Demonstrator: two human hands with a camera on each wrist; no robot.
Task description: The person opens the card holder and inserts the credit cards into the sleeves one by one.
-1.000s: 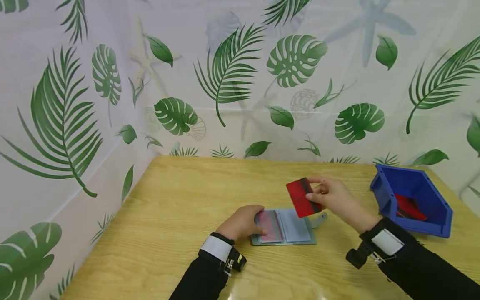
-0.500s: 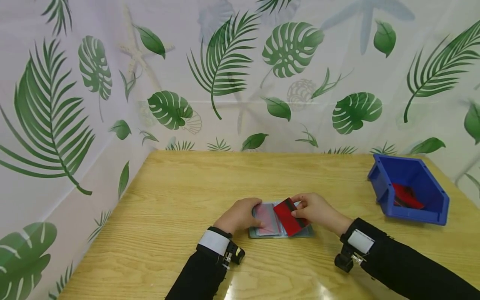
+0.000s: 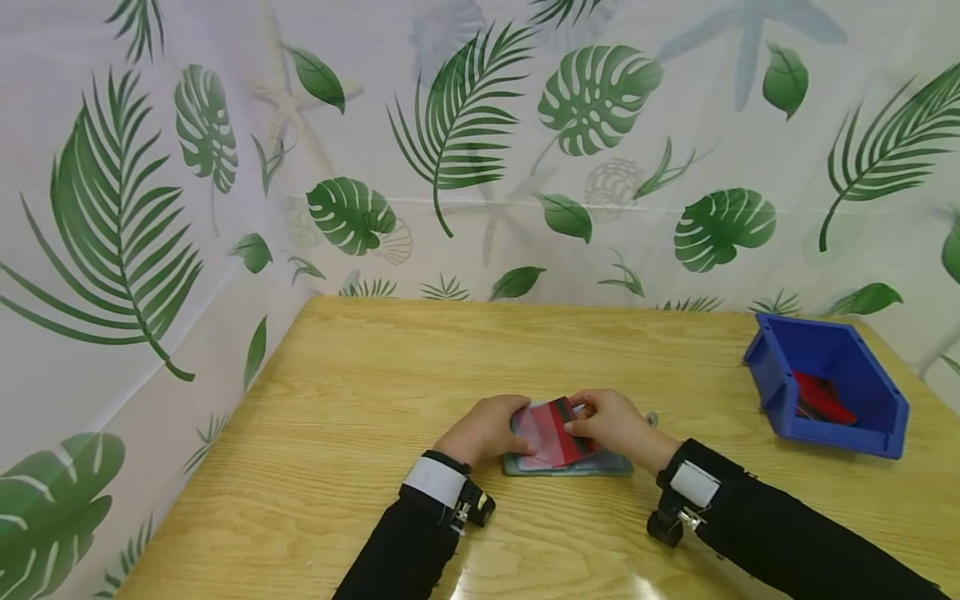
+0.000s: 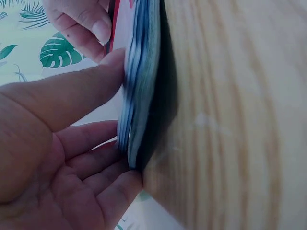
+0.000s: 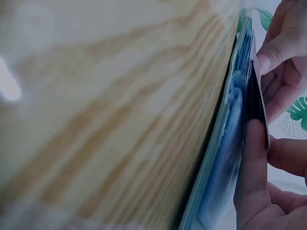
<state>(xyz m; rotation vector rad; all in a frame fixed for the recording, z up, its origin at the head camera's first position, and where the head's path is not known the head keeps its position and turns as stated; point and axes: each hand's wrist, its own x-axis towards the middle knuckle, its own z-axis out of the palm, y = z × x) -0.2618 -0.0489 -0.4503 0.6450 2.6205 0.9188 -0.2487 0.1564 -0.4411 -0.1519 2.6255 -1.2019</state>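
Pinching the card point(image 3: 573, 450) with the right hand point(image 3: 611, 422), leftward of that palm, long axis roughly crosswise between hands; seemingly partly under the sleeve point(image 3: 535, 429). Gripping the wallet point(image 3: 613, 462) by its left side with the left hand point(image 3: 487, 428).

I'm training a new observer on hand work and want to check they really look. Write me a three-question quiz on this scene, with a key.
1. Multiple choice: what does the right-hand grip pinch?
A) a pen
B) a coin
C) a red card

2. True or false: the blue bin has nothing in it.

3. Fill the gap: in the head view, the left-hand grip holds the ____ side of the open card holder.

Key:
1. C
2. False; red contents show inside it.
3. left
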